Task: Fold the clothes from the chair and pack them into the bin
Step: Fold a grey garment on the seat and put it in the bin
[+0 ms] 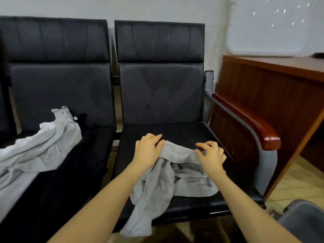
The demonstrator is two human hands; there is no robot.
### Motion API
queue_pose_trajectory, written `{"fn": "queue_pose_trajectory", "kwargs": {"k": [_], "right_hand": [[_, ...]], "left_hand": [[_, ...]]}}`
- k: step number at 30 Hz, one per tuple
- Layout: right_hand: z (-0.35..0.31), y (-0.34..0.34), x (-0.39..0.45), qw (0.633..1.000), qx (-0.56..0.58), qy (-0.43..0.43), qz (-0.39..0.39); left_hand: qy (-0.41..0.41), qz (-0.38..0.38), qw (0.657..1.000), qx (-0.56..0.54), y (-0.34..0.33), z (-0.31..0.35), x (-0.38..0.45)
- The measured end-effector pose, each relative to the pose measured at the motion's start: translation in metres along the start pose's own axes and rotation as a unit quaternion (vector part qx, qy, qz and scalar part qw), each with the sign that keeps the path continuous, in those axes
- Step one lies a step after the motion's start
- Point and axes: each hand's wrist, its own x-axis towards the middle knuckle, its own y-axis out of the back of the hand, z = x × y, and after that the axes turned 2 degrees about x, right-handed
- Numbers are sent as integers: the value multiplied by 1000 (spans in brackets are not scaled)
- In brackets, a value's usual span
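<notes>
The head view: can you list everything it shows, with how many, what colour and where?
Seats: two, black padded, side by side against the wall.
Grey garment: one, crumpled on the right seat, one end hanging over its front edge.
Clothes pile: one heap, light grey and white over black, on the left seat.
Armrest: one, reddish wood on a grey frame, right of the right seat.
Desk: one, reddish-brown wood, right.
Grey bin: one, bottom right corner, partly in view.
Left hand: on the garment's upper edge.
Right hand: fingers curled at that edge.
</notes>
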Motion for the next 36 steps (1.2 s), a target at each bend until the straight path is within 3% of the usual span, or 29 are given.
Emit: {"fn": "queue_pose_trajectory", "kwargs": {"k": [6, 11, 15, 18, 27, 32, 36], "right_hand": [[-6, -33, -26, 984, 21, 159, -82], [-30, -49, -50, 954, 42, 243, -172], [-35, -68, -61, 934, -64, 220, -273], [-31, -80, -58, 923, -109, 191, -316], [-22, -93, -16, 929, -113, 173, -306], [-31, -95, -22, 955, -103, 217, -173], [-55, -96, -37, 956, -24, 257, -136]], "left_hand": [[14, -57, 997, 39, -11, -36, -34], [4, -112, 992, 61, -14, -63, -63], [-33, -180, 977, 109, -13, -75, -78], [-7, -226, 967, 114, -16, -81, -83], [33, -223, 972, 70, -25, -87, -69], [55, -140, 988, 43, -19, -88, -65], [54, -111, 992, 37, -14, -86, -68]]}}
